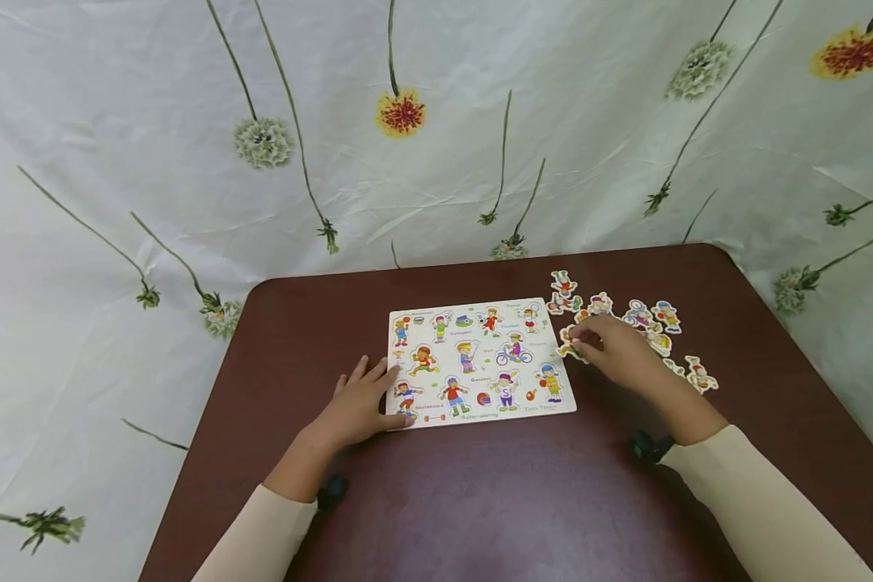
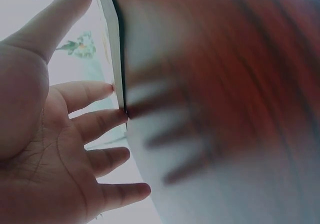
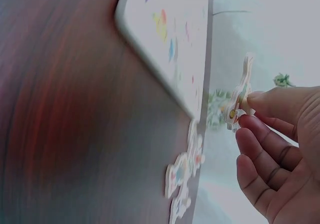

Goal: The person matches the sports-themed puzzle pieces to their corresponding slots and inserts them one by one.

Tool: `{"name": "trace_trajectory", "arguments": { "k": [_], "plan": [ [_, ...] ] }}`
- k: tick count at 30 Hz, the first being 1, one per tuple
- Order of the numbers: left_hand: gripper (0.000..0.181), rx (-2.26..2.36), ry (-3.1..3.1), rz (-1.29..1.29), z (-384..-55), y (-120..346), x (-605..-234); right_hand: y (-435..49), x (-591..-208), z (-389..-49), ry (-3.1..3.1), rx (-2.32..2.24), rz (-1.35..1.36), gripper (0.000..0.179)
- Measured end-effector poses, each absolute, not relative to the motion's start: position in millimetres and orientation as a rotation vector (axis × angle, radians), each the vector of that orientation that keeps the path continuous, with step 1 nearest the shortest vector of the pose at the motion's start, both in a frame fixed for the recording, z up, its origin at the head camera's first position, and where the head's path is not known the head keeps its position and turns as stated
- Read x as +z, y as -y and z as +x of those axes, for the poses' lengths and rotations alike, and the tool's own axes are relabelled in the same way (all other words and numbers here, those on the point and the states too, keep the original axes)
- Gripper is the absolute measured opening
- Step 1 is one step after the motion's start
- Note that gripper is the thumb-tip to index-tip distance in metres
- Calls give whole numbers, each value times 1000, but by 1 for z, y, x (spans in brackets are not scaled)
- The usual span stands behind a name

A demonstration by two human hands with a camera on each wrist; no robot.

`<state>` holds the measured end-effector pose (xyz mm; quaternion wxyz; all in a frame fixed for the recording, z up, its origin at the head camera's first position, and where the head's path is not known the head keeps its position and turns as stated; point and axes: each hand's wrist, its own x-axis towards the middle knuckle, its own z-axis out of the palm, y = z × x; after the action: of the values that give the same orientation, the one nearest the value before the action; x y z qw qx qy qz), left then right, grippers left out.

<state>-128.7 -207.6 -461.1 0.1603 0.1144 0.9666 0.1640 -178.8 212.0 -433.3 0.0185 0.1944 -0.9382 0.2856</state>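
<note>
A white cloth (image 1: 153, 81) printed with dandelions and red-and-yellow flowers on long stems hangs behind everything. In front of it stands the dark reddish-brown counter (image 1: 480, 493), its far corners rounded. Two cream sleeves (image 1: 757, 501) reach in over the near side, and a dark band (image 1: 649, 446) shows at the right wrist. The board (image 1: 487, 364) lies flat on the counter, pale, with rows of coloured figures playing sports and small printed words among them. The left hand (image 1: 356, 408) is spread at the board's left edge, fingers extended, thumb on the near left corner; it grips nothing. The right hand (image 1: 618, 352) is just beyond the board's right edge, thumb and forefinger pinching a small piece, the other fingers loosely bent. Loose pieces (image 1: 667, 316), cut-out figures with pale borders, lie in a cluster to the right of the board, some touching or overlapping. The pinched piece (image 3: 234, 113) is tilted on edge, seen against the cloth in the right wrist view.
</note>
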Motion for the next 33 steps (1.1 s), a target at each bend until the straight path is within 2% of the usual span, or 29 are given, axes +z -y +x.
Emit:
{"name": "trace_trajectory", "arguments": {
  "k": [17,33],
  "plan": [
    [95,488,-2735,384,-132,173,-459,-148,-435,-185,2975,951,696,11],
    [90,478,-2719,336,-126,185,-463,-78,-441,-188,3047,945,783,11]
  ]
}}
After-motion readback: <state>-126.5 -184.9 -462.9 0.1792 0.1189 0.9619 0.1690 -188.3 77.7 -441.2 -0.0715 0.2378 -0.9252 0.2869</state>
